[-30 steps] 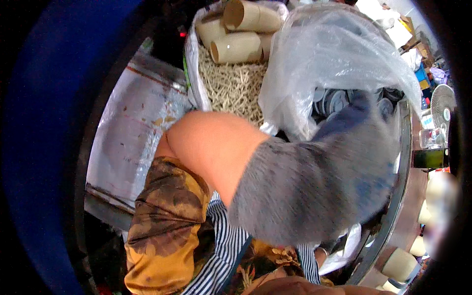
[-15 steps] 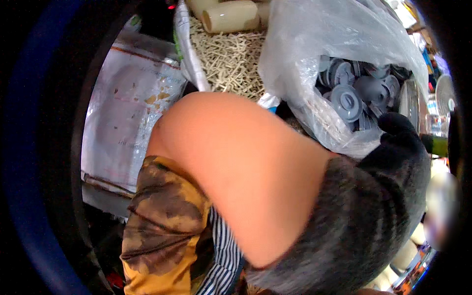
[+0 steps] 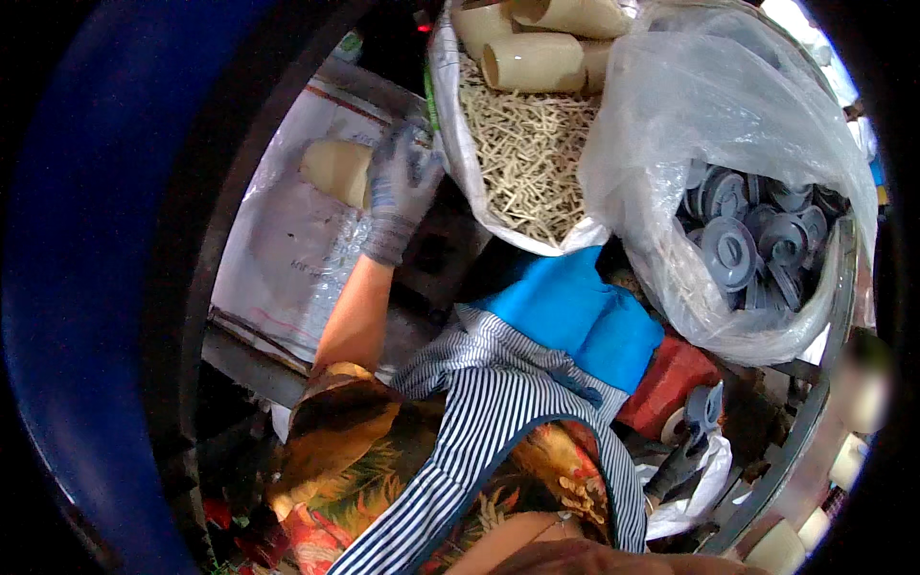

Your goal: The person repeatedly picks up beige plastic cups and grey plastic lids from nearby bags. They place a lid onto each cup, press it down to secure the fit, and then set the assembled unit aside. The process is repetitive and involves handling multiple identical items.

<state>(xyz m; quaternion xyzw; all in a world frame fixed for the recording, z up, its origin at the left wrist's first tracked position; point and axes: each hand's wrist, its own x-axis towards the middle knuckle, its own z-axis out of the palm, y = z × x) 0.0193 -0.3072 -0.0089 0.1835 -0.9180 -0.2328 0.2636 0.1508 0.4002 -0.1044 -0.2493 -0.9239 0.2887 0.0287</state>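
My left hand (image 3: 401, 180), in a grey and blue glove, is over the right part of a plastic-covered flat surface (image 3: 273, 230). Its fingers look apart and point away from me. Just left of it, a cream cup-shaped piece (image 3: 335, 172) lies on its side, its right end partly hidden by the glove. I see no firm grip on it. My right hand is out of view. Beyond and to the right of the left hand stands a white sack (image 3: 458, 144) with many short cream sticks (image 3: 532, 158) and several larger cream cups (image 3: 532, 63).
A clear plastic bag (image 3: 709, 105) of grey round parts (image 3: 728, 253) stands at the right inside a curved metal rim (image 3: 843, 273). Blue cloth (image 3: 565, 302) and a striped apron (image 3: 498, 402) cover my lap, with a red object (image 3: 671, 383) beside them.
My left arm, which crossed close in front of the view, has swung away to the left over the plastic-covered surface. The cream cup now shows there, and the view has shifted.
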